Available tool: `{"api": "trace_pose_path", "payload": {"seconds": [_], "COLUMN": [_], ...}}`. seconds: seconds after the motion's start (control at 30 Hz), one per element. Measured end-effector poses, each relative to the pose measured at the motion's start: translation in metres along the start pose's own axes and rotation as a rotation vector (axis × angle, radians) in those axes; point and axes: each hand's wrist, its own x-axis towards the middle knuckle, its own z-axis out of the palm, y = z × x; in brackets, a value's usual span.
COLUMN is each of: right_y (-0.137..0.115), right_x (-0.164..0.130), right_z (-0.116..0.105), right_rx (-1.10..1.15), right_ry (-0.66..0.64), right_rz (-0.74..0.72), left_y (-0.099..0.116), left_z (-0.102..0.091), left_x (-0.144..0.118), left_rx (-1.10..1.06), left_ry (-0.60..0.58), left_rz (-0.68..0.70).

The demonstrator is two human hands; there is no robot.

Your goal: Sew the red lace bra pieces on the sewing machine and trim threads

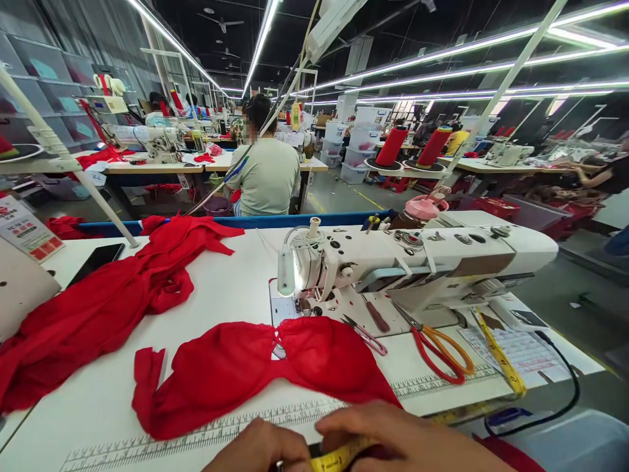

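At the table's front edge, my left hand [263,449] is closed, fingers bent around the end of a yellow tape measure [339,457]. My right hand [393,436] curls over the same tape close beside it, and its fingertips are partly hidden. Just beyond both hands a red bra [216,373] lies cups-up on the white table, over printed ruler markings [265,413]. Its right wing runs down behind my right hand. Behind the bra stands a white sewing machine [417,262], its needle area near the centre of the bra.
Orange-and-red-handled scissors [445,357], pink-handled thread snips [371,339] and a written sheet [521,354] lie to the right. Piled red fabric [103,308] and a dark phone [95,262] are on the left. A person [268,164] sits ahead, facing away.
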Motion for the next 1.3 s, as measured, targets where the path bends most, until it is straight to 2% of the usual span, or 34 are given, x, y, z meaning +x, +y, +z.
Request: {"api": "trace_pose_path", "payload": {"seconds": [0.07,0.13,0.2,0.23,0.33,0.4,0.5,0.6,0.8,0.93,1.1,1.3], "right_y": [-0.005,-0.006,-0.006,-0.008,-0.014,-0.018,-0.016,-0.005,0.011,0.011,0.010,0.012], "right_x": [0.024,0.045,0.058,0.062,0.070,0.076,0.090,0.104,0.113,0.114,0.116,0.118], "right_z": [0.013,0.020,0.017,0.013,-0.001,-0.005,0.004,0.017,0.020,0.019,0.018,0.017], "right_rx": [0.149,0.260,0.295,0.298,0.366,0.461,0.468,0.315,0.144,0.042,0.111,0.140], "right_ry": [-0.097,-0.113,-0.012,0.058,0.205,0.207,0.171,0.200,0.297,0.354,0.270,0.258], "right_rz": [-0.001,0.064,0.079,0.055,-0.067,-0.097,-0.035,0.079,0.181,0.180,0.269,0.260], "left_y": [0.007,0.006,-0.002,-0.008,-0.028,-0.042,-0.060,-0.069,-0.067,-0.080,-0.093,-0.078], "left_z": [-0.003,-0.009,-0.019,-0.025,-0.039,-0.042,-0.040,-0.037,-0.041,-0.041,-0.039,-0.045], "left_x": [0.005,0.006,0.003,0.001,-0.003,-0.001,0.004,0.008,0.009,0.013,0.016,0.015], "left_rx": [-0.003,-0.012,0.040,0.112,0.507,0.793,1.135,1.276,1.309,1.369,1.324,1.396], "left_ry": [0.053,0.125,0.231,0.327,0.691,0.804,0.839,0.842,0.823,0.809,0.827,0.811], "left_rz": [0.021,-0.024,-0.050,-0.009,0.319,0.539,0.703,0.723,0.721,0.710,0.681,0.726]}}
